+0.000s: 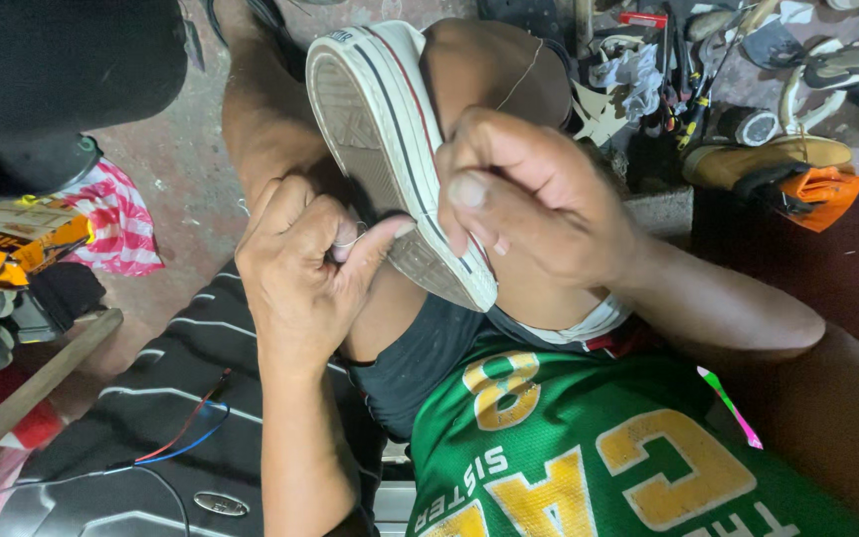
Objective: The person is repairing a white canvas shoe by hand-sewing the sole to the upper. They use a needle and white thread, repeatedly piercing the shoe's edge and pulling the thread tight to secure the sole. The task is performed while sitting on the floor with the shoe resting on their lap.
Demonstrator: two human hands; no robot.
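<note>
A white canvas sneaker (375, 109) with a worn grey sole and dark stripes along its rubber edge rests sole-up across my knees. My right hand (524, 194) grips its side, fingers curled over the rubber edge and thumb pressed near the toe end. My left hand (300, 264) is closed beside the sole; thumb and fingers pinch what looks like a thin needle or thread at the sneaker's edge. A light thread (521, 75) runs over my right knee. I wear dark shorts and a green jersey with yellow print.
A red-and-white striped cloth (116, 219) lies on the floor at left beside boxes and a wooden stick (32, 388). Tools, other shoes and an orange cloth (817, 189) crowd the upper right. A black striped bag with thin wires (166, 418) sits lower left.
</note>
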